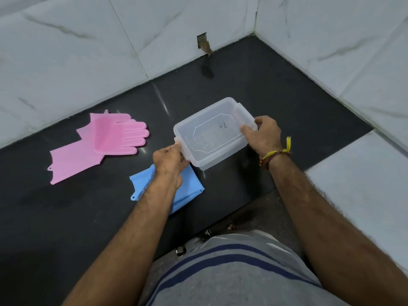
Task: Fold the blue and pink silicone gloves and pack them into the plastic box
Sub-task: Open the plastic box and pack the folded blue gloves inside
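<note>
A clear plastic box (212, 131) with a lid on it is held just above the black counter (66, 217). My left hand (169, 163) grips its near-left clasp and my right hand (263, 134) grips its right end. The pink silicone gloves (99, 144) lie on the counter to the left, one partly folded over the other, fingers pointing right. A blue silicone glove (187, 186) lies folded under my left wrist, partly hidden by my forearm.
White marble-look tiled walls (88, 51) close the counter at the back and right. A small cut-out hole (203, 40) sits in the back wall. A white ledge (364, 184) runs along the right. The counter's front edge is near my striped shirt.
</note>
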